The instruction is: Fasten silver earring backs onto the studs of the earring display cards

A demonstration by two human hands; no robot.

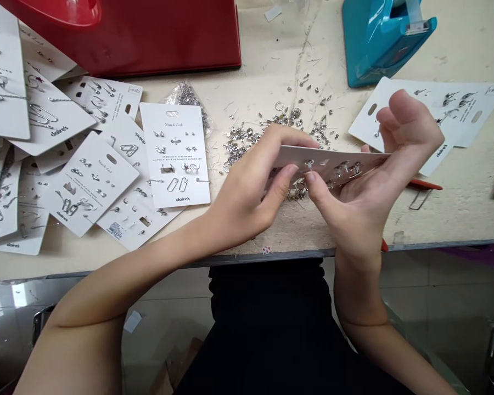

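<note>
Both my hands are raised above the table's front edge, holding a white earring card [325, 166] nearly edge-on. My left hand [247, 186] pinches its left end, with the fingers behind and the thumb in front. My right hand [374, 170] cradles the right end, and its thumb and forefinger press at a silver stud [309, 164] on the card. Several silver earrings sit along the card. Below the card lies a heap of loose silver earring parts [239, 144].
Overlapping Claire's earring cards [175, 155] cover the left of the table, and more [440, 112] lie at the right. Behind them are a plastic bag of metal pieces [187, 97], a red case [119, 33] and a teal tape dispenser [385, 38]. A red-handled tool [424, 184] lies at right.
</note>
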